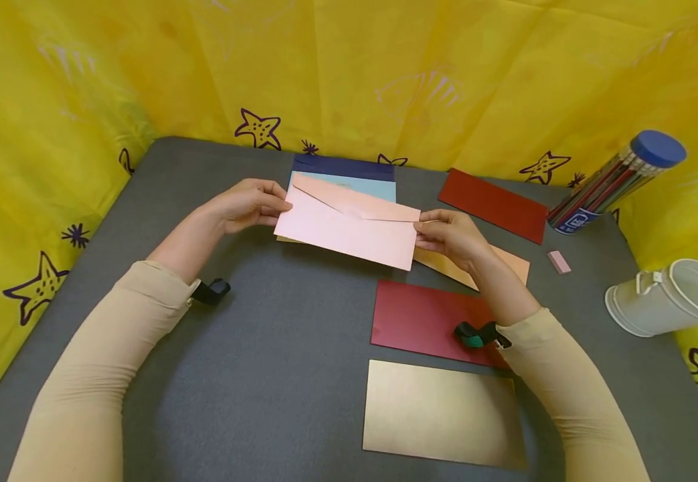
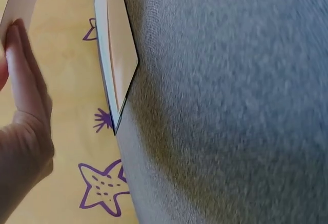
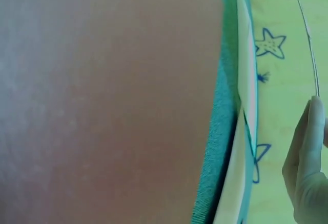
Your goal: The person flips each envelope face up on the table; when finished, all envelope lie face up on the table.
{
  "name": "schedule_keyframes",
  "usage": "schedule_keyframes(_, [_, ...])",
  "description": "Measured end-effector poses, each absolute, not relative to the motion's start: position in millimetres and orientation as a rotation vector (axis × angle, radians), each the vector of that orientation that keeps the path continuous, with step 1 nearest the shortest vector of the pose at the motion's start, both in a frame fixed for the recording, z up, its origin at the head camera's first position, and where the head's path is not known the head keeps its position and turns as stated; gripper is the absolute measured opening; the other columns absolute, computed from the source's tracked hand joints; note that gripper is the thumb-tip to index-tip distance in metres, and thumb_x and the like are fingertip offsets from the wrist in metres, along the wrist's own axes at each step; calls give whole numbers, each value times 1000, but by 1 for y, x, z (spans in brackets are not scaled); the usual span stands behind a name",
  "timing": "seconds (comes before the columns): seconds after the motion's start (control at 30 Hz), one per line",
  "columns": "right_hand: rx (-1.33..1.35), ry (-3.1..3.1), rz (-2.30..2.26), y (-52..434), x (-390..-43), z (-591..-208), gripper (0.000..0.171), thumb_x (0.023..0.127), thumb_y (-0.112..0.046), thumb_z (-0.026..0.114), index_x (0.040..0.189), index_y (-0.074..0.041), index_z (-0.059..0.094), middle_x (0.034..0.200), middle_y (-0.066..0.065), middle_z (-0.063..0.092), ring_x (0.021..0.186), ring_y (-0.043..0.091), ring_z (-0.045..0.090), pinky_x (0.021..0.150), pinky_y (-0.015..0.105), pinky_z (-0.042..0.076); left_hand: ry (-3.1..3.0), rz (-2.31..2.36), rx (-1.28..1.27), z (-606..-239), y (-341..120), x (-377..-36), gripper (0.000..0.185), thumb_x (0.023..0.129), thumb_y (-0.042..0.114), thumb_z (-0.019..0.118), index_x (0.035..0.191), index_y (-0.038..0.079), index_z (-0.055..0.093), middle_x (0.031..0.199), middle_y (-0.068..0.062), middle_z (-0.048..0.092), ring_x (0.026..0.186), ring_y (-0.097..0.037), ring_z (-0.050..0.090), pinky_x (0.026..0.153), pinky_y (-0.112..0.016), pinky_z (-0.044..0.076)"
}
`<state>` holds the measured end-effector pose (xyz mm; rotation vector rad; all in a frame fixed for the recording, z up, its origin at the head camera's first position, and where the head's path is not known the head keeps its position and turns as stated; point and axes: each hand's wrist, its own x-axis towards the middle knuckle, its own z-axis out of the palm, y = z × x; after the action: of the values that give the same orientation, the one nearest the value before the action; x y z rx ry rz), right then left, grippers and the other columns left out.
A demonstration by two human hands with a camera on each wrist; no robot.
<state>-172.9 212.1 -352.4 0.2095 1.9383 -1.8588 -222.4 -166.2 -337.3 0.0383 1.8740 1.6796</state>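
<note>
Pink paper envelope (image 1: 342, 231) is held up off the bench (image 1: 252, 375), flap side facing the head camera, right end dipping lower than the left. Left hand (image 1: 255, 204) pinches one short edge between thumb and fingers; right hand (image 1: 448, 234) pinches the opposite edge likewise, each grip closed only to paper thickness. Left wrist view shows a gap beneath it. Light-blue envelope (image 1: 373, 189) and navy envelope (image 1: 342, 165) show behind it, overlapping. Peach envelope (image 1: 442, 264) lies under the right hand; crimson envelope (image 1: 411, 311) and gold envelope (image 1: 445, 415) lie nearer the front. Step in hand, as I judge it: a two-handed carry above the overlapping group. Setting down from here would call for levelling the dipped end, lowering both sides together, and letting go only on contact, lest thin paper slide
</note>
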Motion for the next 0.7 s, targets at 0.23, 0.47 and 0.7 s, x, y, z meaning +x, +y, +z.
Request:
schedule_keyframes(0.23, [239, 2028, -1779, 201, -173, -361, 38, 98, -3, 57, 133, 7, 47, 101, 6, 63, 73, 9, 71, 75, 25, 61, 2118, 1318, 40, -339, -171, -219, 21, 93, 12, 67, 104, -5, 63, 79, -1, 64, 66, -7, 67, 68, -23, 61])
schedule_keyframes(0.47, [216, 2081, -1642, 186, -171, -361, 44, 101, -4, 50, 143, 7, 44, 138, 26, 50, 86, 8, 68, 89, 29, 58, 2206, 1197, 51, -348, -173, -218, 24, 92, 8, 67, 106, -10, 59, 72, -1, 64, 60, -6, 66, 63, -23, 60])
schedule_keyframes(0.7, [195, 2038, -1640, 182, -171, -361, 45, 100, -2, 48, 144, 7, 42, 141, 28, 49, 88, 10, 66, 100, 37, 53, 2235, 1148, 40, -353, -173, -217, 22, 91, 6, 68, 102, -11, 59, 70, -1, 62, 57, -6, 65, 59, -22, 59])
